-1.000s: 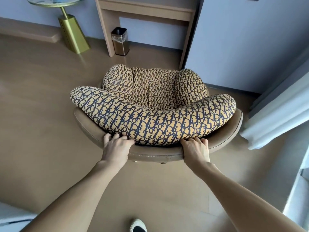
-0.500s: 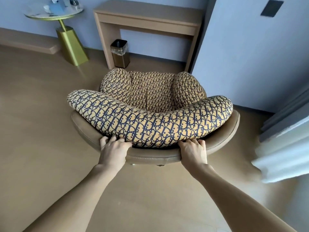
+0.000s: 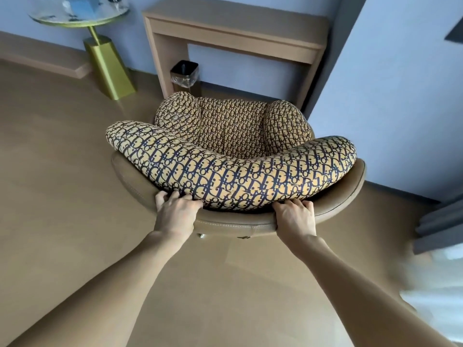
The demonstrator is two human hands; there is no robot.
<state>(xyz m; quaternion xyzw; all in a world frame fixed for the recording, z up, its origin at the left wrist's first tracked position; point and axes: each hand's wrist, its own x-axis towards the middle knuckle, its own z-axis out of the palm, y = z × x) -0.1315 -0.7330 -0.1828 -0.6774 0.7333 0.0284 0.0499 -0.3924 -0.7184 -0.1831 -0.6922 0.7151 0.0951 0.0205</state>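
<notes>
A round armchair stands in front of me, seen from behind. Its tan leather shell (image 3: 233,225) curves around a thick patterned cushion (image 3: 238,181) in yellow and dark blue. My left hand (image 3: 176,212) grips the top edge of the chair back at the left, fingers curled over the rim under the cushion. My right hand (image 3: 295,217) grips the same edge at the right in the same way. Both arms are stretched out straight.
A wooden console table (image 3: 235,31) stands against the wall just beyond the chair, with a small bin (image 3: 185,76) under it. A glass-topped side table on a gold base (image 3: 110,68) is at the back left. A wall corner (image 3: 333,58) and curtains (image 3: 441,234) are at the right.
The chair has moved forward, closer to the console table and bin, with both hands holding its back. The view has tilted up, and the curtain at the right has slid out of the frame's centre.
</notes>
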